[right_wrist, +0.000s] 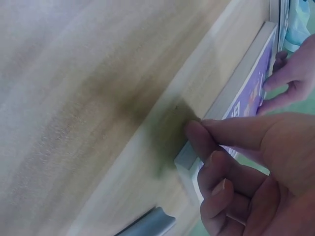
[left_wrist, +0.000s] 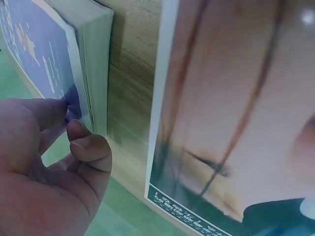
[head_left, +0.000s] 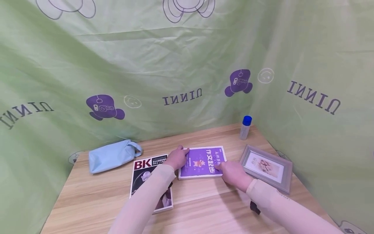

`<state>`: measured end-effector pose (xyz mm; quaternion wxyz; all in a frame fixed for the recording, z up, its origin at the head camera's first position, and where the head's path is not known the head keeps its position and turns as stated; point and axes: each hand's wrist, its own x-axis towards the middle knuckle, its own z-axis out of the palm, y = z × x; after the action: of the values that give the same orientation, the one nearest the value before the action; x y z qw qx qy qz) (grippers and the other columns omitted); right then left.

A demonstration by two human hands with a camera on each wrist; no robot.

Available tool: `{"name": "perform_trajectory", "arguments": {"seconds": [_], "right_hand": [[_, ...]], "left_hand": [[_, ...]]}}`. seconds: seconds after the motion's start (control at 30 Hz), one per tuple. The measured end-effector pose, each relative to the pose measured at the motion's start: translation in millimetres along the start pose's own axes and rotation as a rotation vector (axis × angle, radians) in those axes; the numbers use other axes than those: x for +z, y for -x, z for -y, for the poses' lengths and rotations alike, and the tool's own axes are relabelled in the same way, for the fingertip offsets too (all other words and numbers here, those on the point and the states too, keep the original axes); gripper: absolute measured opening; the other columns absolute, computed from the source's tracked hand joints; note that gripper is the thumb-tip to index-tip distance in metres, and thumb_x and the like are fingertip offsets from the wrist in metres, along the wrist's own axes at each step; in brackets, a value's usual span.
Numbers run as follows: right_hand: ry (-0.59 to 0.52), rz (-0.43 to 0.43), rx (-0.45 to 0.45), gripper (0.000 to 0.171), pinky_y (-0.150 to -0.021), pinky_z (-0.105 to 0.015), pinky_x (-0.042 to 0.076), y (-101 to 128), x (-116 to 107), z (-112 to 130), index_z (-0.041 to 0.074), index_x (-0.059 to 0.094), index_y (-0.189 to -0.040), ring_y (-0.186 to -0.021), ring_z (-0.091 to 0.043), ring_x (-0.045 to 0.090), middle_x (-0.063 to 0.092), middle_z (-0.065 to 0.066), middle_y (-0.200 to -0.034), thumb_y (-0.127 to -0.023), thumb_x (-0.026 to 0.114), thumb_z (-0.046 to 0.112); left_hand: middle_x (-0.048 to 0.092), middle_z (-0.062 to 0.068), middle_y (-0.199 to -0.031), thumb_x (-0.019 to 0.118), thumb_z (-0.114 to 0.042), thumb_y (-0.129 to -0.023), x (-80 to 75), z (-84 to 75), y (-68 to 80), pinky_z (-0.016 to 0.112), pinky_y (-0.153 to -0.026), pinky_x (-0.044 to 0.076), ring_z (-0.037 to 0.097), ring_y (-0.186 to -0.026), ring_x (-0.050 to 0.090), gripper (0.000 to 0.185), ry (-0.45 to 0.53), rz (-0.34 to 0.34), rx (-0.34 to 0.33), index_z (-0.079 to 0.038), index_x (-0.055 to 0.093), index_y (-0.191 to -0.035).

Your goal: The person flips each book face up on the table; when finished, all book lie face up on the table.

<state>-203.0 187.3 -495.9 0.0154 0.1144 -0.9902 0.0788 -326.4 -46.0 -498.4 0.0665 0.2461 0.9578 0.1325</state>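
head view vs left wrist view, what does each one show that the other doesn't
Only the head view shows the blue-capped bottle, the picture frame, the light blue pouch, the green printed backdrop, and the right hand at the purple book's near right corner.

Only the left wrist view shows the page edges of the purple book up close, and the left hand's fingers pinching its cover corner.

Both show the purple book, the left hand, the BK magazine beside it and the wooden table.
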Motion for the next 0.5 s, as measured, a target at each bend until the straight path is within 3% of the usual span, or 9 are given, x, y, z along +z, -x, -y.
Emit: {"name": "perform_trajectory", "arguments": {"seconds": [0.17,0.3,0.4,0.43,0.5], "right_hand": [[-0.02,0.043,0.017,0.042,-0.05,-0.034,0.049,-3,-3,1,0.011,0.08,-0.119,-0.066,-0.021,0.062,0.076,-0.02,-0.105,-0.079,0.076,0.001],[-0.034,0.053,0.027,0.034,-0.052,-0.035,0.049,-6,-6,1,0.009,0.08,-0.118,-0.066,-0.02,0.061,0.077,-0.018,-0.101,-0.084,0.079,0.012],[-0.048,0.044,0.032,0.014,-0.051,-0.035,0.048,-8,-7,3,0.007,0.081,-0.097,-0.06,-0.017,0.057,0.073,-0.01,-0.08,-0.09,0.079,0.018],[-0.049,0.039,0.038,0.014,-0.051,-0.034,0.047,-9,-7,3,0.008,0.078,-0.086,-0.058,-0.016,0.055,0.069,-0.006,-0.073,-0.091,0.078,0.02],[-0.049,0.026,0.057,0.03,-0.05,-0.033,0.045,-11,-8,5,0.012,0.066,-0.068,-0.055,-0.014,0.051,0.058,0.0,-0.062,-0.093,0.078,0.023]], "left_hand": [[0.052,0.025,-0.142,0.057,-0.014,-0.106,2.7,1.5,3.4,0.051,-0.099,0.054,0.043,-0.113,0.065,0.044,-0.007,-0.002,-0.013,-0.008,0.058,-0.149],[0.054,0.025,-0.139,0.06,-0.016,-0.104,4.4,2.9,7.2,0.051,-0.093,0.056,0.042,-0.104,0.068,0.045,-0.017,-0.01,-0.014,-0.007,0.058,-0.148],[0.054,0.025,-0.134,0.062,-0.017,-0.103,3.9,3.0,10.9,0.05,-0.087,0.058,0.04,-0.095,0.069,0.046,-0.027,-0.014,-0.007,-0.006,0.059,-0.148],[0.055,0.026,-0.133,0.062,-0.017,-0.102,3.7,2.5,12.3,0.05,-0.086,0.058,0.04,-0.093,0.069,0.047,-0.034,-0.016,-0.005,-0.006,0.059,-0.147],[0.055,0.026,-0.13,0.064,-0.018,-0.101,4.0,1.7,14.9,0.049,-0.083,0.059,0.038,-0.087,0.068,0.047,-0.05,-0.02,-0.001,-0.006,0.06,-0.147]]}}
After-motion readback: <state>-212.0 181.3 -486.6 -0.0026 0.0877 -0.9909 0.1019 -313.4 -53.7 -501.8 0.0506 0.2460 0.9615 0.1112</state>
